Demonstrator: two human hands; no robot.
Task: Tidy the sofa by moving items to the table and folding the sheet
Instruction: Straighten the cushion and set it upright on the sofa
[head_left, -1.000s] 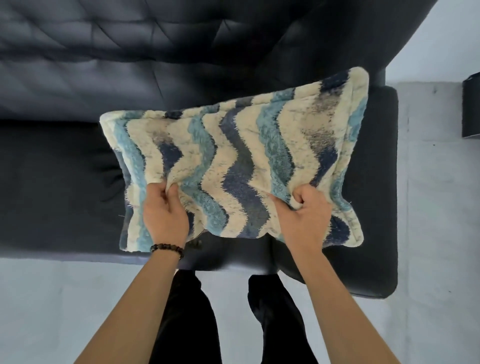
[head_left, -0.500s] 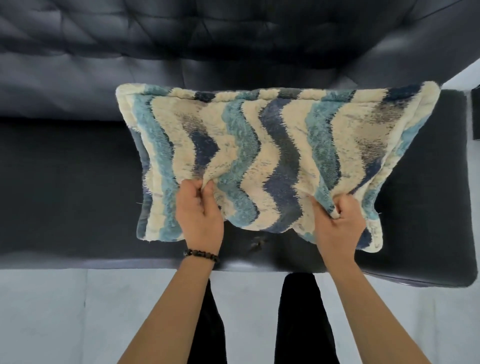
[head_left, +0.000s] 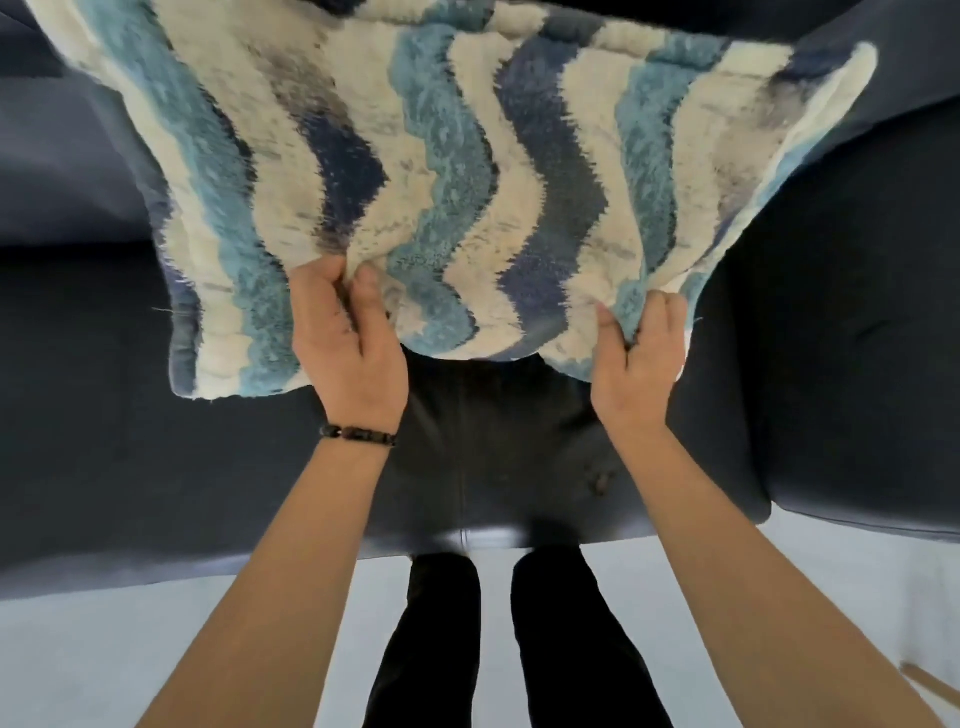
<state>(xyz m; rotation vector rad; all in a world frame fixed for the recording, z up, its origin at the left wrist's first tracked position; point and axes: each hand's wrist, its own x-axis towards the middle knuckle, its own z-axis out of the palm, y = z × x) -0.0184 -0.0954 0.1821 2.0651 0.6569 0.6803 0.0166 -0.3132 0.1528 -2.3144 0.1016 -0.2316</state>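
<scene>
A fluffy sheet (head_left: 467, 171) with wavy cream, teal and navy stripes hangs spread out above the dark sofa (head_left: 104, 415), filling the upper part of the view. My left hand (head_left: 348, 343), with a beaded bracelet on the wrist, pinches its near edge left of centre. My right hand (head_left: 639, 358) grips the same edge further right. The sheet's top edge runs out of view, and it hides the sofa's backrest.
The sofa seat stretches across the view, its front edge (head_left: 467, 540) just ahead of my legs (head_left: 519, 639) in black trousers. Pale floor (head_left: 104, 660) lies below it. A thin wooden edge (head_left: 930, 686) shows at the bottom right.
Both hands have lifted the sheet up off the sofa seat and closer to the camera. It now looks larger, and the seat beneath it is exposed.
</scene>
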